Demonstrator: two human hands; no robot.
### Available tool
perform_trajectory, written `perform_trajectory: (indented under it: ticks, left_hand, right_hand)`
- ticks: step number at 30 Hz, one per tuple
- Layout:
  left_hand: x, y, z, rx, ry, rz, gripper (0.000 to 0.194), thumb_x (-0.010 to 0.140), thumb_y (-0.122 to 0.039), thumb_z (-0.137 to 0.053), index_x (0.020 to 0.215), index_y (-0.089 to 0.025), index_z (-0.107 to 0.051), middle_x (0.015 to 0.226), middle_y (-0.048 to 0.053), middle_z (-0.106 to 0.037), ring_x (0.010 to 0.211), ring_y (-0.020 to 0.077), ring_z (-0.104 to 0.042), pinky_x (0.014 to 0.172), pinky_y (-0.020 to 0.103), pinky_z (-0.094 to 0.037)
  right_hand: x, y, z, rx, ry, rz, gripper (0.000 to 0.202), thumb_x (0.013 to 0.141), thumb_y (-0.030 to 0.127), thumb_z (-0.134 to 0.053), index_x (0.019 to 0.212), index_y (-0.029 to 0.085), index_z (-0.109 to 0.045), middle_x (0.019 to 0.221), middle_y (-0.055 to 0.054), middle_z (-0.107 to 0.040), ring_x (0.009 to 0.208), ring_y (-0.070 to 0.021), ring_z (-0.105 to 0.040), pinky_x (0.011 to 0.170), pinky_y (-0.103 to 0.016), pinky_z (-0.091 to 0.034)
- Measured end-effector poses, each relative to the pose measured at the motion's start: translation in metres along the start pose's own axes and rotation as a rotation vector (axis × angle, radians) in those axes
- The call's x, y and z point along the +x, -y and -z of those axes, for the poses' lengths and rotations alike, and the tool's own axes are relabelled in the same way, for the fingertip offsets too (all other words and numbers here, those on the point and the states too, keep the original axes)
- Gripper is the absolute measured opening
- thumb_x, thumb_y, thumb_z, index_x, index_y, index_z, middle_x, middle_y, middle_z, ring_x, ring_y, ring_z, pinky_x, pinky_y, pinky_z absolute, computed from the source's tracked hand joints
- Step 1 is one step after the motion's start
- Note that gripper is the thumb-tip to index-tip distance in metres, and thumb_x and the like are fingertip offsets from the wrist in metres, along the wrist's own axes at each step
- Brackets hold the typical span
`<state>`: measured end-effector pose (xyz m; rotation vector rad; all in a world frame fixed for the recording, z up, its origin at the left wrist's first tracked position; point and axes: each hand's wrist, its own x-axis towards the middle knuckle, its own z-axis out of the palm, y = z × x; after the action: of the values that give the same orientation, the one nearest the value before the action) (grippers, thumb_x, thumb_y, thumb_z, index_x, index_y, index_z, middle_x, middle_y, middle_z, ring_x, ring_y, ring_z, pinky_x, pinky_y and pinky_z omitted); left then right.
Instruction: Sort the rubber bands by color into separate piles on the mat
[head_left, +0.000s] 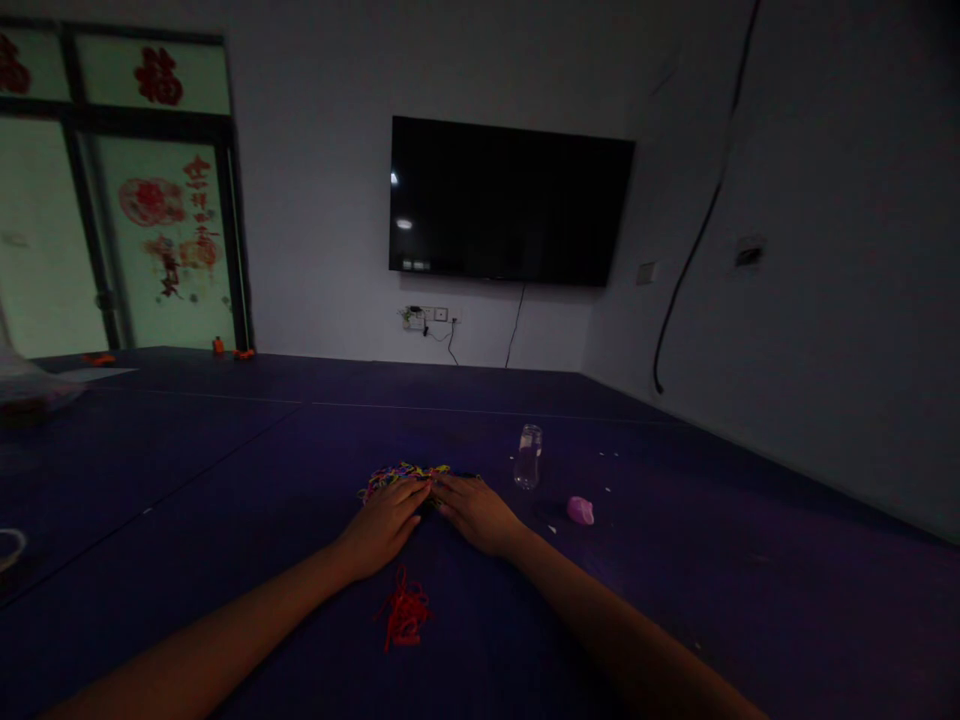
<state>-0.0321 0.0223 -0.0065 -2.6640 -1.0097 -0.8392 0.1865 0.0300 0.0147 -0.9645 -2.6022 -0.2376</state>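
Observation:
A heap of thin multicoloured loops (405, 471), like rubber bands or strings, lies on the dark blue surface ahead of me. My left hand (384, 522) rests over its near left side, with fingers stretched out and laid flat. From the right, my right hand (474, 510) covers the near right side, its fingers also extended. The fingertips of both hands almost meet at the middle, and they hide part of the heap. Between my forearms sits a smaller pile of red loops (406, 612), apart from both hands.
Right of my hands stand a clear plastic bottle (528, 460) and a pink lump-like object (580, 510), with small white scraps around them. At the far left is a clear plastic bag (30, 385), and a white ring (10, 548) lies nearer. Small orange items (244, 354) sit by the door.

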Motion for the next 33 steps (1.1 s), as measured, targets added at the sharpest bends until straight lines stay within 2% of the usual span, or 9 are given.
perform_trajectory:
  ticks: [6, 10, 19, 25, 28, 31, 33]
  left_hand:
    - [0.001, -0.002, 0.001, -0.006, -0.012, -0.01, 0.037, 0.088, -0.016, -0.043, 0.124, -0.021, -0.05, 0.121, 0.009, -0.058, 0.116, 0.0227, -0.05, 0.098, 0.043, -0.042]
    - [0.002, -0.004, 0.004, -0.015, -0.005, -0.019, 0.038, 0.086, -0.014, -0.044, 0.123, -0.02, -0.051, 0.123, 0.01, -0.057, 0.118, 0.0234, -0.049, 0.097, 0.043, -0.043]
    - [0.003, -0.004, 0.005, -0.014, 0.003, -0.029, 0.037, 0.088, -0.014, -0.041, 0.124, -0.017, -0.052, 0.123, 0.01, -0.059, 0.117, 0.0211, -0.051, 0.099, 0.041, -0.043]
    - [0.0, -0.003, 0.003, 0.017, -0.08, 0.02, 0.035, 0.09, -0.018, -0.04, 0.122, -0.018, -0.054, 0.121, 0.009, -0.061, 0.115, 0.0211, -0.053, 0.099, 0.043, -0.042]
    - [0.0, -0.001, 0.005, 0.046, -0.147, 0.096, 0.033, 0.089, -0.017, -0.04, 0.117, -0.019, -0.058, 0.116, 0.008, -0.064, 0.11, 0.0217, -0.056, 0.099, 0.045, -0.042]
    - [0.0, 0.001, 0.006, 0.037, -0.165, 0.159, 0.031, 0.089, -0.019, -0.04, 0.112, -0.019, -0.06, 0.113, 0.009, -0.065, 0.106, 0.0222, -0.058, 0.095, 0.043, -0.044]
    - [-0.001, 0.002, 0.007, 0.023, -0.155, 0.173, 0.03, 0.09, -0.023, -0.039, 0.11, -0.018, -0.062, 0.111, 0.009, -0.066, 0.105, 0.0224, -0.059, 0.094, 0.042, -0.046]
  right_hand:
    - [0.001, 0.004, 0.003, -0.09, -0.012, 0.08, 0.039, 0.093, 0.024, -0.038, 0.13, 0.018, -0.049, 0.148, -0.009, -0.031, 0.119, -0.0249, -0.049, 0.095, -0.042, -0.043]
    - [0.002, 0.006, 0.003, -0.101, -0.008, 0.126, 0.038, 0.092, 0.021, -0.041, 0.13, 0.018, -0.049, 0.144, -0.008, -0.039, 0.116, -0.0241, -0.052, 0.095, -0.041, -0.044]
    - [0.003, 0.007, 0.002, -0.105, -0.002, 0.106, 0.04, 0.092, 0.019, -0.041, 0.131, 0.016, -0.047, 0.14, -0.008, -0.045, 0.116, -0.0238, -0.052, 0.098, -0.04, -0.042]
    - [0.001, 0.003, -0.004, -0.014, -0.1, 0.063, 0.038, 0.093, 0.022, -0.037, 0.128, 0.016, -0.051, 0.132, -0.011, -0.053, 0.114, -0.0215, -0.054, 0.097, -0.038, -0.042]
    - [-0.001, 0.007, -0.007, 0.114, -0.237, 0.013, 0.034, 0.093, 0.022, -0.036, 0.117, 0.017, -0.059, 0.12, -0.011, -0.062, 0.106, -0.0202, -0.059, 0.092, -0.035, -0.046]
    - [-0.002, 0.023, -0.008, 0.274, -0.366, -0.005, 0.031, 0.092, 0.021, -0.036, 0.092, 0.018, -0.067, 0.099, -0.009, -0.069, 0.091, -0.0178, -0.064, 0.082, -0.03, -0.049]
    - [-0.003, 0.038, -0.009, 0.379, -0.392, -0.019, 0.031, 0.09, 0.02, -0.037, 0.077, 0.018, -0.065, 0.081, -0.007, -0.069, 0.076, -0.0153, -0.064, 0.071, -0.026, -0.05]
